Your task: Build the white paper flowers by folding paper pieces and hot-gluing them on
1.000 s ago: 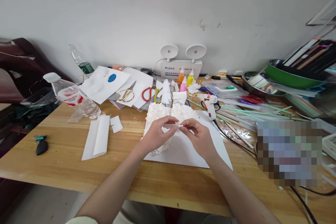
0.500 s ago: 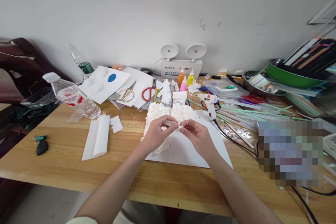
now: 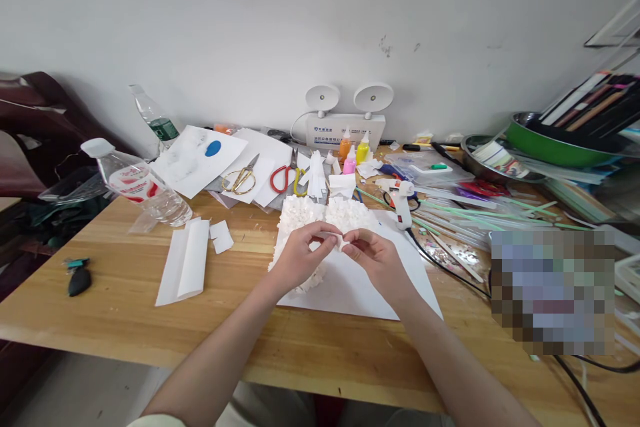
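small white paper piece [image 3: 341,241] sits pinched between the fingertips of the left hand [image 3: 301,253] and right hand [image 3: 375,256], over a white sheet [image 3: 357,293]; uneven tugging could tear it, and a loose pinch might drop it among the white ruffles [image 3: 299,210].

You have fairly bright, even light, with a soft grey shadow on the white sheet [image 3: 357,297] below your left hand [image 3: 300,253] and right hand [image 3: 375,255]. Wide-angle stretch tilts the red-labelled bottle [image 3: 145,192] near the desk's [image 3: 120,280] left edge; coarse pixelation [image 3: 553,293] hides detail towards its right edge.
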A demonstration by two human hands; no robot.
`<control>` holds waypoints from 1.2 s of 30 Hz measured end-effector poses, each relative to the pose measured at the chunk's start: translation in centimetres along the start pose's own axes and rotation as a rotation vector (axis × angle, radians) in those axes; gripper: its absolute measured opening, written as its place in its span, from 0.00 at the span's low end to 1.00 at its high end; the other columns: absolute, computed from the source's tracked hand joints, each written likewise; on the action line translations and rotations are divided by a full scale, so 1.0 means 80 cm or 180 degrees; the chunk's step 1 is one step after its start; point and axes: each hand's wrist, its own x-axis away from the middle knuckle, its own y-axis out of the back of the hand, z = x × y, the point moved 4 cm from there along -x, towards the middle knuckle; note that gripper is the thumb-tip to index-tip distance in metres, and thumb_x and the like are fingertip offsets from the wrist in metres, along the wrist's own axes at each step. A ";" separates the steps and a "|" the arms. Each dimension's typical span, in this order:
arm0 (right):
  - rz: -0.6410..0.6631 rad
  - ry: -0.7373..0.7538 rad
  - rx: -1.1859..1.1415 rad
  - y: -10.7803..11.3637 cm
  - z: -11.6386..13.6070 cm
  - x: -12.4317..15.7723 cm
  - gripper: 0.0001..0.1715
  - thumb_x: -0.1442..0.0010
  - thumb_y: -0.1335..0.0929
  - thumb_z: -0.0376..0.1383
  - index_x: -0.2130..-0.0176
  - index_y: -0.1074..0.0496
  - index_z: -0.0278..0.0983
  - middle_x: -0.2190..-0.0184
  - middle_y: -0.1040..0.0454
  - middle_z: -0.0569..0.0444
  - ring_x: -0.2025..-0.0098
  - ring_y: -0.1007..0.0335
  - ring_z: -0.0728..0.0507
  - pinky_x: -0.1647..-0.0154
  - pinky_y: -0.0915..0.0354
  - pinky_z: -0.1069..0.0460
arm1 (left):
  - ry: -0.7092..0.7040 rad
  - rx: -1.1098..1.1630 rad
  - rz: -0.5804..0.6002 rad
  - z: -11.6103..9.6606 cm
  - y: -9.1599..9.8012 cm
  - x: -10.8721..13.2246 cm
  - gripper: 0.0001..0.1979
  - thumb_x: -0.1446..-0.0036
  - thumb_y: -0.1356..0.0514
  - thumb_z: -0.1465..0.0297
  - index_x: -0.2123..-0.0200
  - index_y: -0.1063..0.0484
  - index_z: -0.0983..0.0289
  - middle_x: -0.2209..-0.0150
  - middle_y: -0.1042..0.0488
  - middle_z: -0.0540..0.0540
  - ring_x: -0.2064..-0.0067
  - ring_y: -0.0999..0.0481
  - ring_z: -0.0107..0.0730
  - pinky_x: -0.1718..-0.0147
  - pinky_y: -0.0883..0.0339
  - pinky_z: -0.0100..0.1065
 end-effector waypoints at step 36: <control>-0.0584 0.0157 0.0184 0.005 -0.002 0.001 0.09 0.54 0.30 0.38 0.71 0.32 0.38 0.73 0.30 0.56 0.69 0.35 0.47 0.65 0.38 0.51 | -0.0208 -0.0184 -0.0077 -0.005 -0.001 0.001 0.08 0.46 0.46 0.68 0.65 0.29 0.64 0.66 0.26 0.54 0.63 0.29 0.31 0.63 0.35 0.31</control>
